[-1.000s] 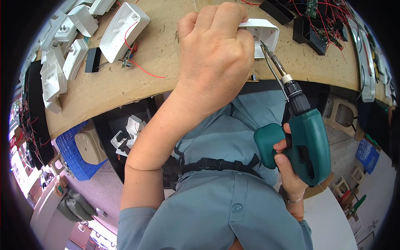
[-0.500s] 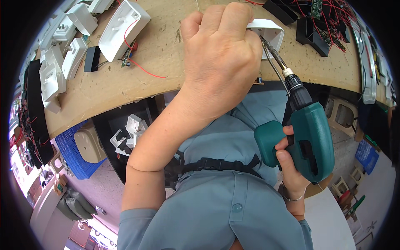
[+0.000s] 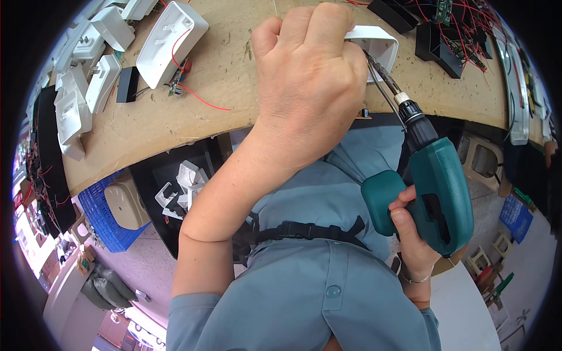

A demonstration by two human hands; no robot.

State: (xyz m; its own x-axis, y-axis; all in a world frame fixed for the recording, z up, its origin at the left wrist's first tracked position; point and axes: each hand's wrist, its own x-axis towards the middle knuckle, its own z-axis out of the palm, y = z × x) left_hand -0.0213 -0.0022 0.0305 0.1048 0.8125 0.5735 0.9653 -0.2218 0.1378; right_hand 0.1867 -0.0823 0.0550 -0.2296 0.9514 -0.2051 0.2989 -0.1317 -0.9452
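Held in my right hand [image 3: 413, 240] is a green pistol-shaped soldering gun [image 3: 448, 193] with a black collar, a brass-coloured nut and a thin feed tube running alongside the metal barrel. Its tip points up and left into the open side of a white plastic housing [image 3: 383, 44] at the table's far middle. My left hand [image 3: 310, 82] is closed at that housing's left side, knuckles up, and covers part of it. The fingertips, the soldering tip's end and whatever it touches inside are hidden behind this hand.
To the left on the table lie a white housing shell [image 3: 170, 44], a small circuit board [image 3: 175, 88] with a red wire, a black block [image 3: 127, 85] and several white housings. Black boxes [image 3: 439, 52] and tangled red wires are at the right. A dark drawer [image 3: 152, 169] holds white pieces.
The soldering gun's body has shifted slightly right and down, its tip staying at the white housing. My left hand keeps almost the same place.
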